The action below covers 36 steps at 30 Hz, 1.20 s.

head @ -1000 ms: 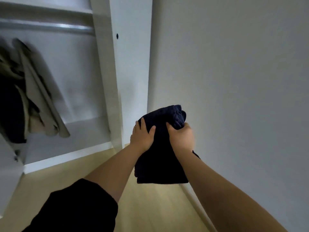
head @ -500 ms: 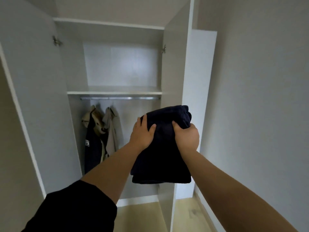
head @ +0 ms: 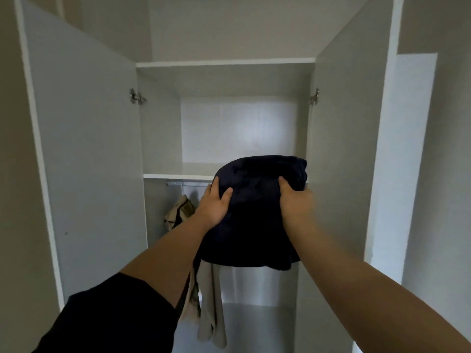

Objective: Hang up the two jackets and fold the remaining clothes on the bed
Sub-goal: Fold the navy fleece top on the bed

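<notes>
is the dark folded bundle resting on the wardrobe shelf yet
Cannot tell. In the head view, both hands, left hand and right hand, grip the dark folded bundle, which covers the shelf edge there, hiding any contact or gap.

An open white wardrobe (head: 89,149) with a shelf (head: 178,176) between grey walls (head: 448,174).

The single head-worn view faces straight into the open wardrobe (head: 229,123) from close in front, tilted up enough to take in the upper shelf (head: 178,176) and the ceiling above it, with both forearms reaching forward from the lower edge of the frame.
</notes>
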Each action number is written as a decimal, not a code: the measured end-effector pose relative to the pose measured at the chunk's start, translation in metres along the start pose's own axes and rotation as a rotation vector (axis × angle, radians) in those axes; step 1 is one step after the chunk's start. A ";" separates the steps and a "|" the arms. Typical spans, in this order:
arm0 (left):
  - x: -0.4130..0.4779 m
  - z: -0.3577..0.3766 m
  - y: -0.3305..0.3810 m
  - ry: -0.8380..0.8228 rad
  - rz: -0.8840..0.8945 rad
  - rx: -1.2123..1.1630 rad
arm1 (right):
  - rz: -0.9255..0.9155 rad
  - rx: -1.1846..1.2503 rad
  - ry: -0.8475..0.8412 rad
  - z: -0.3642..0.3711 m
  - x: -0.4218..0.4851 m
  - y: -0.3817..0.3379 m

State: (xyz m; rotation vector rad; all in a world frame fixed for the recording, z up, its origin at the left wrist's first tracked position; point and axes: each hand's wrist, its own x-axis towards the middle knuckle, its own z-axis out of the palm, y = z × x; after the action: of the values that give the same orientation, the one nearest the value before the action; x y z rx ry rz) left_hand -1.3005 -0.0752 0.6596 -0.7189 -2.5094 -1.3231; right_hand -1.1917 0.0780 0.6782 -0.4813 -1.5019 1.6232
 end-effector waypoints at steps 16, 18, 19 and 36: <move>0.243 -0.020 -0.075 0.381 0.471 0.362 | 0.221 0.305 0.010 0.211 0.222 0.074; 0.271 -0.029 -0.089 0.386 0.556 0.379 | 0.261 0.324 0.004 0.242 0.245 0.080; 0.286 -0.034 -0.097 0.375 0.600 0.387 | 0.281 0.334 -0.004 0.259 0.256 0.082; 0.479 -0.072 -0.218 0.191 0.418 0.822 | 0.234 -0.317 -0.430 0.468 0.409 0.128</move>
State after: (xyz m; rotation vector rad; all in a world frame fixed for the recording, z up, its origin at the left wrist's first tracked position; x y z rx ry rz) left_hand -1.8257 -0.0849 0.7381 -0.7870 -2.2633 -0.1650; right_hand -1.8203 0.1207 0.7596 -0.5167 -2.1094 1.7504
